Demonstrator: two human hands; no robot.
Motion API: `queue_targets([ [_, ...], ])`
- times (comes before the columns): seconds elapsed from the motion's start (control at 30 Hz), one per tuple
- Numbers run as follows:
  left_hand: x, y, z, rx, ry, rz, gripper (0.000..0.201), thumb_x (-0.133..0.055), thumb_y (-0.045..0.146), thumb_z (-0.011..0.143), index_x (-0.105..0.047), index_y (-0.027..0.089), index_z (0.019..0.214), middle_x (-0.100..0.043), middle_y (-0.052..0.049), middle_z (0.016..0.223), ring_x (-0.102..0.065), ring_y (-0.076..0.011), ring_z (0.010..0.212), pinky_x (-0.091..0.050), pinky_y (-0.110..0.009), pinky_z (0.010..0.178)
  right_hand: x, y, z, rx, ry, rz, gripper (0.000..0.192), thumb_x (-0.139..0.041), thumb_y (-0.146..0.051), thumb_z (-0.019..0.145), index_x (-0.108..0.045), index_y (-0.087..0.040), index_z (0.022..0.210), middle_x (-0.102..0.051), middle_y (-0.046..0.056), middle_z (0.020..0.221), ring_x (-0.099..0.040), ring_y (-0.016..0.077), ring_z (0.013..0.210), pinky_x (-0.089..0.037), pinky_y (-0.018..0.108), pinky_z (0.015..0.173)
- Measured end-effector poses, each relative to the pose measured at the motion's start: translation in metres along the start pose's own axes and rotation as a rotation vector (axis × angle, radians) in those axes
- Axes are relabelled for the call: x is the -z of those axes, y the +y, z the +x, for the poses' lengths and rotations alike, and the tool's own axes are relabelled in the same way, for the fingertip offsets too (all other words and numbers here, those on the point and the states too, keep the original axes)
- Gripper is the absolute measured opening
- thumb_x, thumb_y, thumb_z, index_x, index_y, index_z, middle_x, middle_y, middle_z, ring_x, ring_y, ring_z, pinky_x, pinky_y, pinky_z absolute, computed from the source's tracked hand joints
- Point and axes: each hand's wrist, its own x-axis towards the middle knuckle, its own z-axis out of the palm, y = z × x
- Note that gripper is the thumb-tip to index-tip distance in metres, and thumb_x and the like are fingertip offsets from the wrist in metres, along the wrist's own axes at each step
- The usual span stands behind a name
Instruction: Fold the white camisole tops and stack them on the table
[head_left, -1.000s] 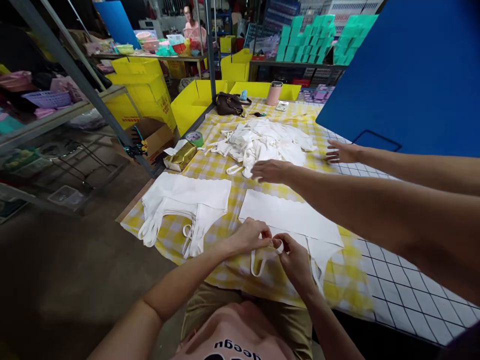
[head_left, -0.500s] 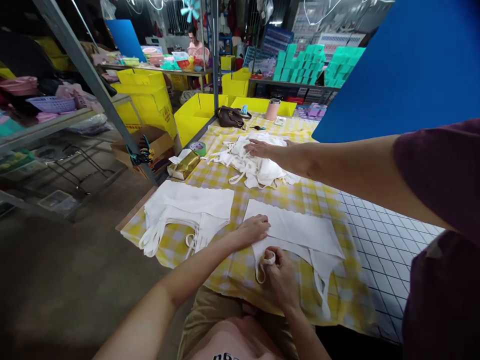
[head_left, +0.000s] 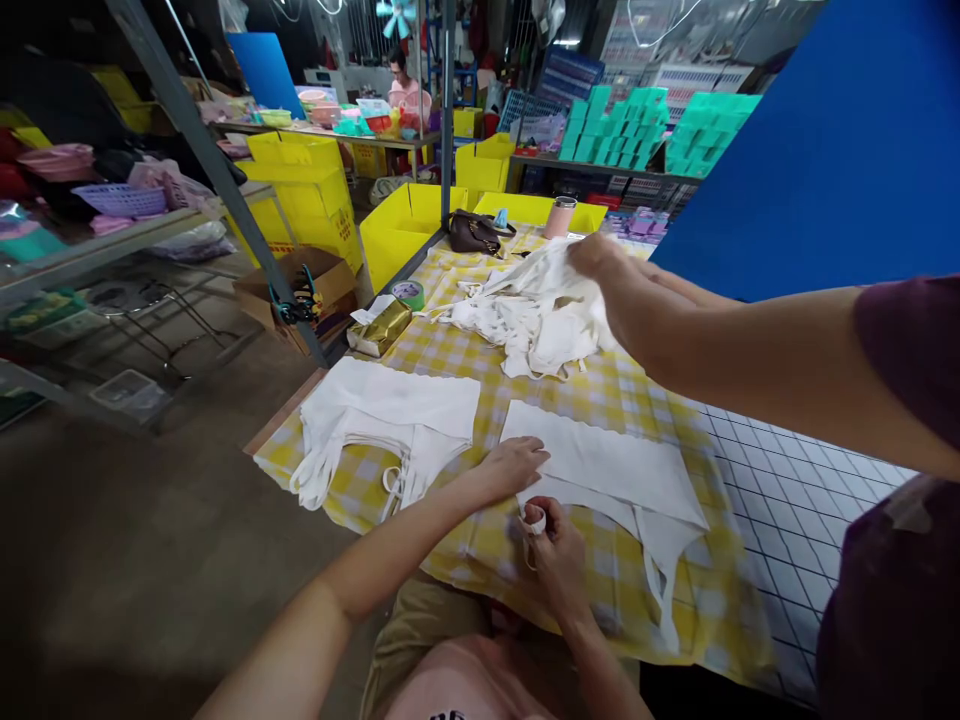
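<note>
A white strappy top (head_left: 600, 455) lies spread on the yellow checked cloth in front of me. My left hand (head_left: 516, 466) rests on its left edge, fingers stretched out over the fabric. Just below, my right hand (head_left: 559, 550) is closed on the top's left shoulder strap (head_left: 534, 522), which loops around the fingers. The right strap (head_left: 664, 600) hangs loosely toward the table's front edge. On the left lies a stack of similar white tops (head_left: 397, 400), folded flat with straps toward me.
A co-worker's arm (head_left: 675, 340) reaches in from the right to a heap of white garments (head_left: 525, 310). Packed tissues (head_left: 381, 327), green tape (head_left: 409, 293), a dark bag (head_left: 476, 232) and a pink tumbler (head_left: 560, 217) sit farther back. A metal post (head_left: 202, 170) stands at left.
The co-worker's hand has lifted and pulled part of the white heap to the right. My hands stay nearly in place, with the strap still in my right. The view has shifted slightly.
</note>
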Motion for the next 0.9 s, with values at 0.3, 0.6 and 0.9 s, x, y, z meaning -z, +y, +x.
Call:
queue_targets([
  [0.3, -0.011, -0.01, -0.006, -0.03, 0.042, 0.043, 0.021, -0.056, 0.021, 0.082, -0.055, 0.014, 0.102, -0.057, -0.009, 0.118, -0.051, -0.019, 0.112, -0.04, -0.03, 0.097, -0.008, 0.005, 0.002, 0.009, -0.006, -0.006, 0.033, -0.041, -0.047, 0.078, -0.055, -0.018, 0.07, -0.057, 0.001, 0.061, -0.048, 0.0155, 0.057, -0.037, 0.026, 0.054],
  [0.6, -0.009, -0.011, -0.009, -0.032, 0.006, -0.004, 0.02, -0.053, 0.021, 0.083, -0.057, 0.014, 0.102, -0.054, -0.009, 0.125, -0.047, -0.0172, 0.118, -0.04, -0.026, 0.098, -0.008, 0.004, 0.002, -0.001, -0.013, -0.011, 0.037, -0.041, -0.052, 0.078, -0.056, -0.018, 0.072, -0.054, 0.0, 0.058, -0.044, 0.0143, 0.052, -0.035, 0.025, 0.051],
  [0.9, -0.004, -0.008, -0.009, 0.033, -0.063, -0.029, 0.027, -0.054, 0.02, 0.083, -0.056, 0.014, 0.109, -0.051, -0.009, 0.13, -0.044, -0.0178, 0.123, -0.039, -0.028, 0.1, -0.008, -0.001, 0.003, 0.014, -0.001, 0.075, 0.033, -0.046, -0.048, 0.077, -0.055, -0.018, 0.068, -0.052, -0.001, 0.056, -0.042, 0.0129, 0.05, -0.033, 0.024, 0.048],
])
